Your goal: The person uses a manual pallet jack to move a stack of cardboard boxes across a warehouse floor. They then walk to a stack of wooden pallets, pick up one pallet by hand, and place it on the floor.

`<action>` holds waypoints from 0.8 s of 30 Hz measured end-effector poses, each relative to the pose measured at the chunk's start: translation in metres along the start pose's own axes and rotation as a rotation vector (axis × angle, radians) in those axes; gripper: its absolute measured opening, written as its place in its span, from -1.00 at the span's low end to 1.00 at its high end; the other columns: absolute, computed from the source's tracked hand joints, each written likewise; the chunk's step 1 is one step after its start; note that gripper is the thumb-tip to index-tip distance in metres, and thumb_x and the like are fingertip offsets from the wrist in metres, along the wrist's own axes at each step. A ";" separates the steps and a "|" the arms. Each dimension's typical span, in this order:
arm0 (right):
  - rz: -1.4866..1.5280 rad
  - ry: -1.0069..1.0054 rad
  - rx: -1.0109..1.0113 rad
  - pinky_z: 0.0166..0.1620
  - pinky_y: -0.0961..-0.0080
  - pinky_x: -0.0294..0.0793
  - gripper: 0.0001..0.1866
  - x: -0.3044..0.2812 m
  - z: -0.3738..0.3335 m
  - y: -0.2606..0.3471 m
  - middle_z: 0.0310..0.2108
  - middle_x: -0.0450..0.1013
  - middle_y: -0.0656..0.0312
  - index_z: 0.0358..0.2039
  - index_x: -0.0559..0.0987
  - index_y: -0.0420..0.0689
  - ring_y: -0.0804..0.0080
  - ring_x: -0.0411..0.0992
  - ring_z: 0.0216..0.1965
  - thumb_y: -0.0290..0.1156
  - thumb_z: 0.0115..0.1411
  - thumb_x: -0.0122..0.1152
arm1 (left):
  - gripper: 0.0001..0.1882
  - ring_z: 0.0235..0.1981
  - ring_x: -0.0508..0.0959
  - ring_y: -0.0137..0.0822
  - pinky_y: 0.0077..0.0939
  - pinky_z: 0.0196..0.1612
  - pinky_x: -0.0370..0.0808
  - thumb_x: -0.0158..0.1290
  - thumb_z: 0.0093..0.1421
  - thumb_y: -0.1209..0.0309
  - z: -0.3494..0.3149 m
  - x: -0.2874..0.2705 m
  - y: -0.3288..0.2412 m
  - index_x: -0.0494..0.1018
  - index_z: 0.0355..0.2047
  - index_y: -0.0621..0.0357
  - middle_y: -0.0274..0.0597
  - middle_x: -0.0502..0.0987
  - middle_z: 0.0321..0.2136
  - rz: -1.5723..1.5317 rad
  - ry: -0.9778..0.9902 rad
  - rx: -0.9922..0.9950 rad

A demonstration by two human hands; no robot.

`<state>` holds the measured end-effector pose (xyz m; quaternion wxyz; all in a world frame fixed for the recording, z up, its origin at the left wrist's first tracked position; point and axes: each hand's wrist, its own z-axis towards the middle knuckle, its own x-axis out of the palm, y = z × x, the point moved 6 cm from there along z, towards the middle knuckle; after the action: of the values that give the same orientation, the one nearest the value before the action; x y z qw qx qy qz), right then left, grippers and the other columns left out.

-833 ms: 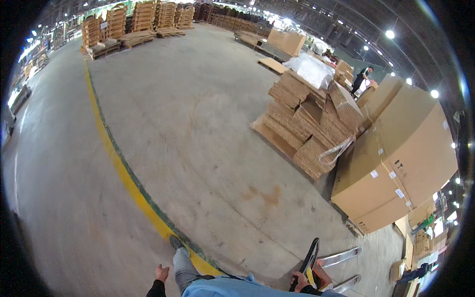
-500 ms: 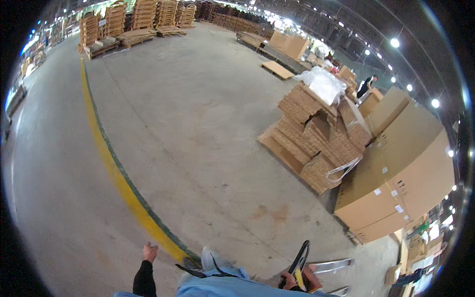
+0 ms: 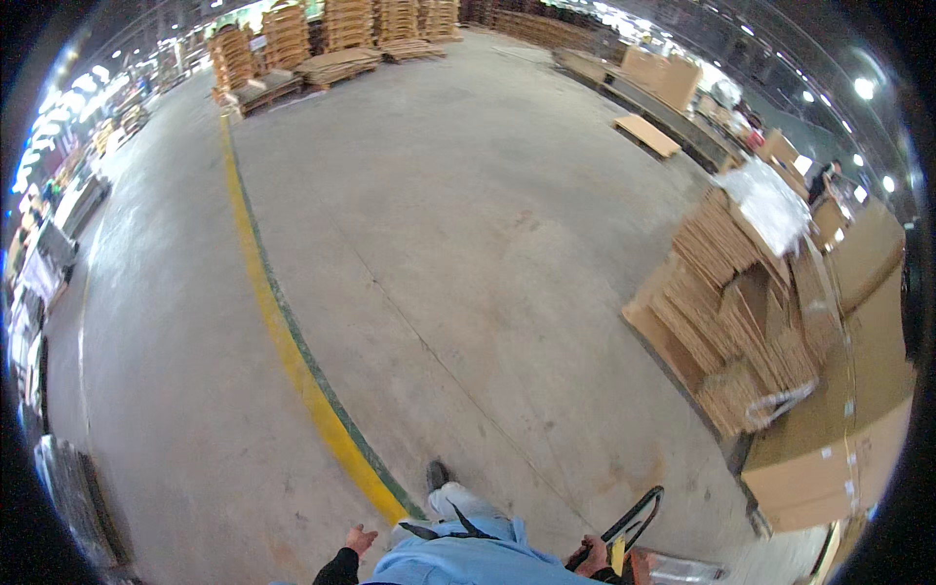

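My left hand [image 3: 360, 539] hangs beside my body above the floor, with nothing in it and its fingers loosely apart. Low on the right, my right hand [image 3: 590, 555] is closed round the black loop handle [image 3: 639, 515] of a pallet jack. Below the handle, the jack's orange-red body and one of its pale forks [image 3: 682, 568] show in part; the rest is cut off by the picture's edge. A blue garment [image 3: 453, 561] with dark ties covers my front, and one dark shoe [image 3: 437, 476] is stretched forward on the concrete.
A yellow and green floor line [image 3: 292, 361] runs ahead. Stacked cardboard sheets [image 3: 721, 302] under clear plastic and large cartons [image 3: 829, 468] stand to the right. Stacked wooden frames [image 3: 346, 29] are at the far end. A flat board [image 3: 646, 136] lies farther right; a person [image 3: 824, 182] is beyond.
My view has swung left, so the cartons and cardboard sit farther right. One shoe has come forward. My right hand stays on the jack's handle, and my left hand remains free.
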<state>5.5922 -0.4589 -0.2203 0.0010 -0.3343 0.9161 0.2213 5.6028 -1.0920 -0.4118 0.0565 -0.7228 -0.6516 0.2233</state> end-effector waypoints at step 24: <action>0.140 0.053 0.003 -0.55 0.31 0.31 -0.75 0.663 -0.030 0.193 -0.68 0.24 0.27 -0.50 0.38 -0.05 0.32 0.28 -0.66 -0.20 0.05 0.22 | -0.20 -0.49 0.51 -0.37 -0.54 -0.52 0.44 0.12 0.13 0.38 0.357 -0.274 -0.739 -0.03 0.27 0.35 -0.13 0.54 -0.38 -0.026 0.074 0.349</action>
<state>4.9637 -0.7465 -0.2142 -0.0382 -0.2752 0.9373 0.2105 4.7696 -1.3251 -0.3866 0.2078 -0.7014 -0.6095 0.3055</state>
